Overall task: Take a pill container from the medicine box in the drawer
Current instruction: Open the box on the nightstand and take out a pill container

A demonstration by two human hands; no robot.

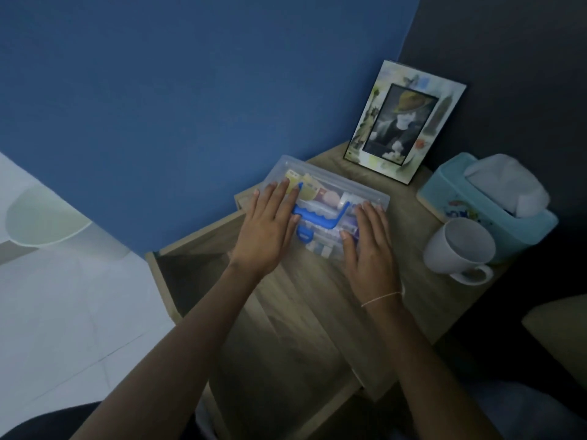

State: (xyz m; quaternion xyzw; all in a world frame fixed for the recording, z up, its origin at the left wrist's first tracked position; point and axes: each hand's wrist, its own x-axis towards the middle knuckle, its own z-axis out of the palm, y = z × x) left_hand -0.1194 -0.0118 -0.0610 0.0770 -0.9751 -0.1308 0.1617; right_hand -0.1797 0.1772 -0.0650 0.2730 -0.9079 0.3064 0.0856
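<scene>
Flat hands [263, 236] [368, 249], clear rectangular plastic medicine box [320, 182], wavy blue handle [317, 215]

Clear box [320, 185] with a blue handle [317, 217]; blue wall [158, 106]; pale wood-grain table [317, 296]; white mug [457, 246]; turquoise tissue box [460, 192]; a frame [403, 122] printed in pale greens and yellows.

Both forearms are bare up to the lower edge of the view, with no sleeves showing. The right hand [370, 249] has a thin, pale string bracelet [381, 298] round its wrist. The left hand [265, 231] seems free of rings, though the light is dim.
</scene>
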